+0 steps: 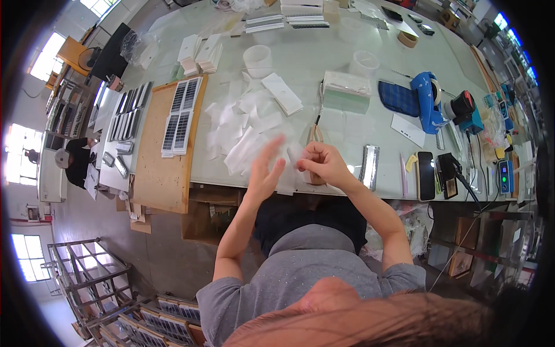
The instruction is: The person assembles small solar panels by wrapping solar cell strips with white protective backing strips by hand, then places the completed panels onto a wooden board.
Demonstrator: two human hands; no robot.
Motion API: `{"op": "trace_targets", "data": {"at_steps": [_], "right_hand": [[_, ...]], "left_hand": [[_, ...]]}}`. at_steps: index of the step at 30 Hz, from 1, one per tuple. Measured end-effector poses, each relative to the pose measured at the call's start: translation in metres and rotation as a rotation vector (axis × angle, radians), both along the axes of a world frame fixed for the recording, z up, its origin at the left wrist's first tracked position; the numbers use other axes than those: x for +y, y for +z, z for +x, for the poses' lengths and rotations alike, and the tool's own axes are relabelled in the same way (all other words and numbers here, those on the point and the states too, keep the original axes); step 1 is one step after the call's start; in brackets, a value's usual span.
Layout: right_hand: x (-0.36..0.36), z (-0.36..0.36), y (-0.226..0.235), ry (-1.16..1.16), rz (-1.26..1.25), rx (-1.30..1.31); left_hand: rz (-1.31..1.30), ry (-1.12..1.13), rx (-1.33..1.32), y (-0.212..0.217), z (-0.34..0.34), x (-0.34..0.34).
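My left hand is raised at the near edge of the table, fingers stretched and thumb apart, slightly blurred and holding nothing. Just to its right, my right hand pinches thumb and forefinger at the edge of a thin white translucent sheet. A loose heap of similar sheets spreads ahead and to the left. Behind the heap lies a stack of white rectangular pieces. Partly hidden by my right hand is a long thin tool with a wooden-coloured handle.
A wooden board with dark panels lies left. Ahead stand two translucent round tubs and a plastic-wrapped block. To the right are a blue tape dispenser, a metallic strip and a phone. Another person works far left.
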State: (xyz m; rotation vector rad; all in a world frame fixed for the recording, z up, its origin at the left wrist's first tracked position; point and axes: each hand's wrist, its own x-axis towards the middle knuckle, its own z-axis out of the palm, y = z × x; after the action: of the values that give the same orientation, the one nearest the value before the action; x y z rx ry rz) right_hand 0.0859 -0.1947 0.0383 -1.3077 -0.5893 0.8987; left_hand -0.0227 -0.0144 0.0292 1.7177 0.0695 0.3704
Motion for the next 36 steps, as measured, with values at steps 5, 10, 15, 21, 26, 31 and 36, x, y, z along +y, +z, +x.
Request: {"op": "trace_targets", "data": {"at_steps": [5, 10, 15, 21, 26, 31, 36], "right_hand": [[0.003, 0.001, 0.004, -0.048, 0.123, 0.010], [0.006, -0.003, 0.016, -0.070, -0.057, -0.265], [0.025, 0.009, 0.015, -0.065, -0.035, -0.346], [0.068, 0.044, -0.001, -0.371, 0.163, -1.044], [0.048, 0.043, 0.030, -0.168, 0.014, -0.689], [0.009, 0.045, 0.029, -0.198, 0.028, -0.323], [-0.020, 0.043, -0.006, -0.223, -0.203, -0.287]], "left_hand": [[0.185, 0.027, -0.049, 0.027, -0.014, -0.033], [-0.339, 0.134, -0.050, 0.004, -0.007, -0.028], [-0.216, 0.321, 0.030, 0.014, 0.008, -0.013], [0.311, 0.359, -0.105, 0.013, 0.041, 0.019], [-0.021, 0.164, -0.100, 0.020, 0.035, 0.004], [0.013, 0.010, 0.083, 0.004, 0.010, -0.030], [-0.146, -0.127, 0.298, -0.014, -0.029, -0.062]]}}
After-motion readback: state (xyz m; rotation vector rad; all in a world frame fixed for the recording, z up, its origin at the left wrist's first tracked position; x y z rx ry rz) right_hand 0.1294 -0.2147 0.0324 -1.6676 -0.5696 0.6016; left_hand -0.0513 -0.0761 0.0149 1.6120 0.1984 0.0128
